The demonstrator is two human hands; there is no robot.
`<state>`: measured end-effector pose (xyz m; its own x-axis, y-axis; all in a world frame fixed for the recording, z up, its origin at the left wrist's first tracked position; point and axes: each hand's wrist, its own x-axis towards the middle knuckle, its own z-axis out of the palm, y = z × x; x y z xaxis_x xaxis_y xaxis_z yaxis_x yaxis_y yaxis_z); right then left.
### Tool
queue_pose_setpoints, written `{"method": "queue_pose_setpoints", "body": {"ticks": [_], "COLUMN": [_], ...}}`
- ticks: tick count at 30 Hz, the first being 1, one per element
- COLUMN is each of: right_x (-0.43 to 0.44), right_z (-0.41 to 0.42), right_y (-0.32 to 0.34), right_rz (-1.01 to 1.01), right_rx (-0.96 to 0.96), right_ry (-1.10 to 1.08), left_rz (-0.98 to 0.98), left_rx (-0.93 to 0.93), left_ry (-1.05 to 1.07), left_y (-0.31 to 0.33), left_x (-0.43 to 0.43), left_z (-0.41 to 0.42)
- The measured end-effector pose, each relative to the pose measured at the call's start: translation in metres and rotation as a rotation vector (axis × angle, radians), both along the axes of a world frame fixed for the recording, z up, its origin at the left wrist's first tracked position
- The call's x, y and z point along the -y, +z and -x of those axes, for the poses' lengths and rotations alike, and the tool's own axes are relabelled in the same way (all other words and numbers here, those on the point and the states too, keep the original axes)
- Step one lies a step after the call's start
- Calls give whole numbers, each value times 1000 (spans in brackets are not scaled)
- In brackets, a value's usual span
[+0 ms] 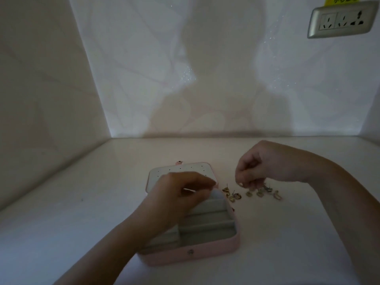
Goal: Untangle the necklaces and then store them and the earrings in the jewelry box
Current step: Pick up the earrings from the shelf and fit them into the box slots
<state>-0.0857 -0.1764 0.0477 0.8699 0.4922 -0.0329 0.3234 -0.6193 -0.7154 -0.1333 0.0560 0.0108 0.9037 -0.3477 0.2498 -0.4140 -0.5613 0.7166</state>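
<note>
Curling over the open box (195, 254), the left hand (181, 194) may grip something, though that cannot be told, while the light, slippery earrings (261, 193) lie scattered on the desk (308, 233) under the right hand (259, 167), which pinches one, best by its post.

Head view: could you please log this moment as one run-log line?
box open | left hand pinches thin item over box | right hand at earrings beside box, grip unclear

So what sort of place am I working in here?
Probably a bedroom or hotel room: a white tabletop backed by patterned wallpaper, a wall socket up right, and a pink jewelry box.
</note>
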Motion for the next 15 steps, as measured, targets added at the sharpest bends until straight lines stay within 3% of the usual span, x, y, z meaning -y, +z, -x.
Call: {"method": "queue_pose_setpoints", "body": {"ticks": [3, 6, 15], "right_x": [-16, -37, -68], "right_z": [4, 6, 11], "right_y": [-2, -14, -36], "right_rz": [-355, -546, -696], "right_rx": [43, 40, 24], "right_ry": [25, 62, 41], "left_rz": [257, 358, 449], "left_rx": [-70, -115, -153], "left_ry": [47, 35, 24], "left_y": [12, 22, 22], "left_x": [-8, -17, -25], "left_z": [-2, -2, -4]}}
